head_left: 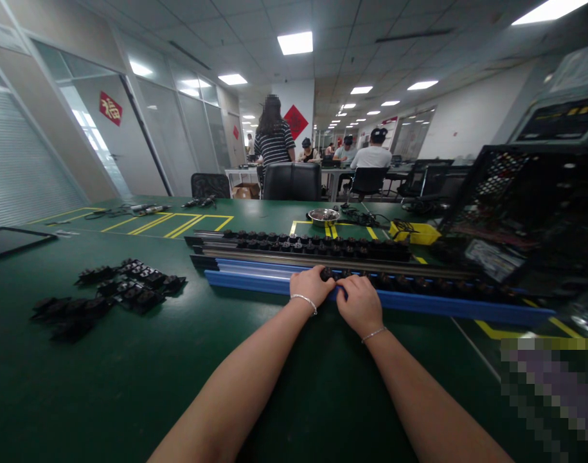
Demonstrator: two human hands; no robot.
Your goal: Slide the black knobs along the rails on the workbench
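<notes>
A long blue rail (255, 281) lies across the table in front of me, with a row of small black parts (421, 283) seated along its right portion. My left hand (307, 285) is closed at the rail, its fingertips on a black part (327, 274). Right beside it, my right hand (364, 303) has its fingers curled over the rail's near edge, at the same black part. The fingers cover much of that part. Behind the blue rail lie dark metal rails (274, 253), also carrying rows of black parts.
Loose black parts (139, 283) lie in clusters on the green table (178, 373) at left. A metal bowl (323, 217), cables (364, 215) and a yellow tray (416, 233) stand beyond the rails. An open black computer case (525, 193) rises at right. Several people sit or stand farther back.
</notes>
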